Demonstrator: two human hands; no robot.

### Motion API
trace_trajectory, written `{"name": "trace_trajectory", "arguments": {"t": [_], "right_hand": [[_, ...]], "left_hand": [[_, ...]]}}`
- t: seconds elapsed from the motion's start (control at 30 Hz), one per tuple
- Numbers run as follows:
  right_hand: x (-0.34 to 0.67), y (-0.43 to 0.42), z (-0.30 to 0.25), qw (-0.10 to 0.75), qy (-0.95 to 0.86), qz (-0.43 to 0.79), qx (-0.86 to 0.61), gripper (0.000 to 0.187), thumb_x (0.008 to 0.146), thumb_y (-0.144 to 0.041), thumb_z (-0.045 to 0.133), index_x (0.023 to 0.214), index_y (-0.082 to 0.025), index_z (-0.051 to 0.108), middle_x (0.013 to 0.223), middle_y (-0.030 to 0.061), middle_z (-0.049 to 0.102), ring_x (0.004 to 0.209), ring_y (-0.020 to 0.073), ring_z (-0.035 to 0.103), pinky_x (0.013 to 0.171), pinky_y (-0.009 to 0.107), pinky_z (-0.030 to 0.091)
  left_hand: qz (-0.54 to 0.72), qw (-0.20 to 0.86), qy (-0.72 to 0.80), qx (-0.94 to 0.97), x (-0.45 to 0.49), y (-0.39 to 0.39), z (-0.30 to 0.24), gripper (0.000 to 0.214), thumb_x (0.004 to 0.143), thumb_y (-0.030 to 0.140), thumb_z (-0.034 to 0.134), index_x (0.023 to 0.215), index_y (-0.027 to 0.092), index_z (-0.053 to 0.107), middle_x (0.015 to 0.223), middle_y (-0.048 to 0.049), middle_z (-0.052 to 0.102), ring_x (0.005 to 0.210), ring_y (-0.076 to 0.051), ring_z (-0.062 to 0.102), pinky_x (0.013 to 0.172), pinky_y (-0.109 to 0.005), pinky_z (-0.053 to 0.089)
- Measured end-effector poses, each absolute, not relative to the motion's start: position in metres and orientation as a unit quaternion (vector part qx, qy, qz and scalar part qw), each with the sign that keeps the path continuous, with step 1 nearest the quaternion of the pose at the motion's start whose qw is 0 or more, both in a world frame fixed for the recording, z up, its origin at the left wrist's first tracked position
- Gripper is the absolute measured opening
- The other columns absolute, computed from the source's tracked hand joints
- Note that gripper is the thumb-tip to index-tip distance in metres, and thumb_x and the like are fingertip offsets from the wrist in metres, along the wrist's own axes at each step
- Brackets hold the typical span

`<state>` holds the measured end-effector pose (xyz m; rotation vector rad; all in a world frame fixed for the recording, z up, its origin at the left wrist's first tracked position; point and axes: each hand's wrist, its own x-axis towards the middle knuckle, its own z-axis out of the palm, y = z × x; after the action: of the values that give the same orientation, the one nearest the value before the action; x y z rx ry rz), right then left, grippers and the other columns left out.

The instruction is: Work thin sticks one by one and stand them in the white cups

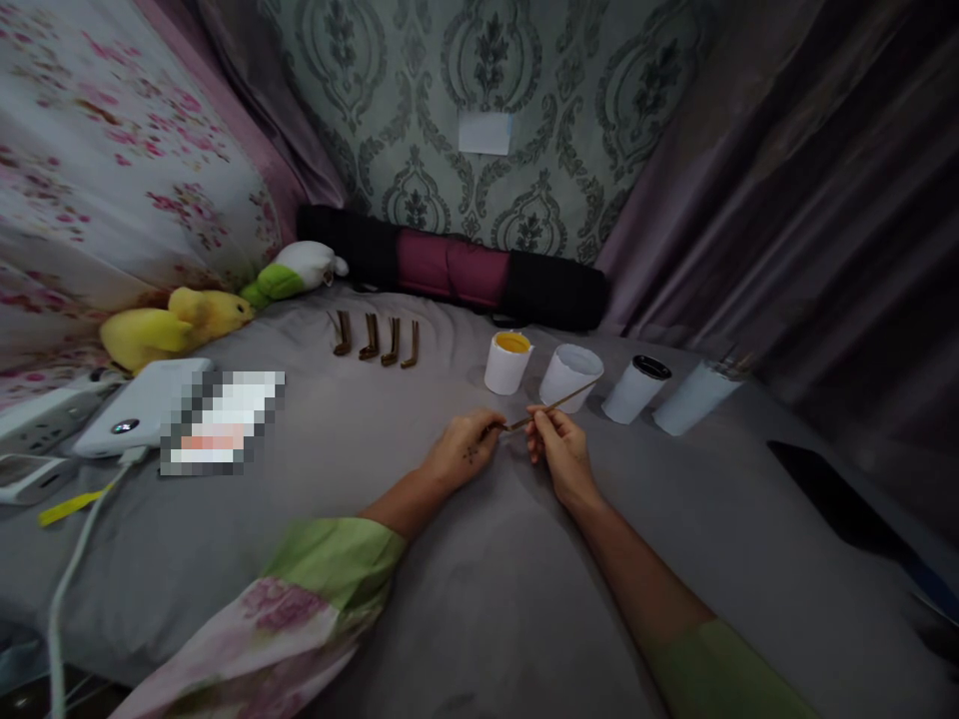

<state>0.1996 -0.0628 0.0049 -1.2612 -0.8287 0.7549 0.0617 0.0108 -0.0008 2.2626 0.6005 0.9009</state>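
Observation:
A thin brown stick (573,395), seemingly bent near its left end, spans the space between my two hands. My left hand (466,449) has its fingers pinched around the left end. The fingers and thumb of my right hand (563,454) are closed on the middle, while the free end slants up to the right in front of a wide white cup (561,371). To that cup's left stands a white cup with an orange-yellow inside (504,371). On its right are a white cup with a dark rim (627,395) and a tall pale container (693,399) with thin sticks poking out.
Several bent brown stick bundles (369,338) stand in a row on the grey sheet (494,599). At left lie a white power bank (146,404) with a cable, a power strip (41,424) and a yellow plush toy (161,330). A black-and-maroon roll bag (454,268) lines the wall.

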Motion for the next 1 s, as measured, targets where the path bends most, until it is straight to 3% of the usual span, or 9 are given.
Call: {"name": "trace_trajectory", "arguments": {"t": [0.2,0.33,0.47,0.63,0.87,1.0], "right_hand": [[0.2,-0.063,0.004,0.669,-0.359,0.322,-0.566,0.029,0.074,-0.041,0.052,0.089,-0.016,0.055,0.064,-0.0021,0.05,0.046,0.0061,0.045,0.034,0.016,0.034],[0.201,-0.062,0.005,0.674,-0.354,0.307,-0.572,0.029,0.074,-0.041,0.051,0.089,-0.016,0.055,0.063,-0.0026,0.05,0.045,0.0063,0.045,0.034,0.016,0.034],[0.202,-0.063,0.006,0.675,-0.344,0.291,-0.583,0.029,0.073,-0.041,0.052,0.089,-0.016,0.055,0.062,-0.0027,0.05,0.045,0.0063,0.045,0.034,0.016,0.034],[0.202,-0.064,0.006,0.672,-0.349,0.278,-0.591,0.03,0.073,-0.042,0.051,0.088,-0.017,0.055,0.063,-0.0025,0.05,0.046,0.0067,0.045,0.035,0.016,0.034],[0.199,-0.066,0.008,0.656,-0.377,0.258,-0.601,0.028,0.075,-0.041,0.048,0.088,-0.017,0.055,0.062,-0.0021,0.05,0.046,0.0071,0.045,0.037,0.017,0.034],[0.196,-0.068,0.01,0.653,-0.384,0.25,-0.604,0.028,0.074,-0.042,0.049,0.086,-0.017,0.056,0.06,-0.0023,0.049,0.045,0.0075,0.044,0.036,0.017,0.033]], "left_hand": [[0.326,0.42,0.275,0.801,0.066,0.011,-0.004,0.024,0.078,0.022,0.044,0.093,0.016,0.061,0.082,-0.0036,0.064,0.074,-0.012,0.056,0.068,-0.023,0.042],[0.322,0.528,0.298,0.727,0.07,0.009,0.001,0.022,0.073,0.02,0.048,0.09,0.012,0.061,0.07,-0.0019,0.061,0.058,-0.009,0.052,0.054,-0.019,0.04],[0.304,0.629,0.293,0.653,0.072,0.007,0.007,0.025,0.07,0.017,0.049,0.092,0.011,0.058,0.07,-0.0022,0.06,0.047,-0.005,0.047,0.043,-0.017,0.036],[0.276,0.708,0.283,0.586,0.072,0.005,0.012,0.03,0.066,0.011,0.052,0.095,0.008,0.056,0.076,-0.006,0.062,0.051,-0.006,0.052,0.044,-0.018,0.04],[0.235,0.799,0.246,0.495,0.07,0.006,0.012,0.025,0.073,0.024,0.055,0.092,0.008,0.057,0.074,-0.0081,0.062,0.054,-0.007,0.054,0.045,-0.017,0.04],[0.217,0.82,0.233,0.476,0.07,0.01,0.005,0.02,0.074,0.022,0.054,0.09,0.009,0.057,0.071,-0.0064,0.062,0.052,-0.007,0.054,0.045,-0.017,0.039]]}}
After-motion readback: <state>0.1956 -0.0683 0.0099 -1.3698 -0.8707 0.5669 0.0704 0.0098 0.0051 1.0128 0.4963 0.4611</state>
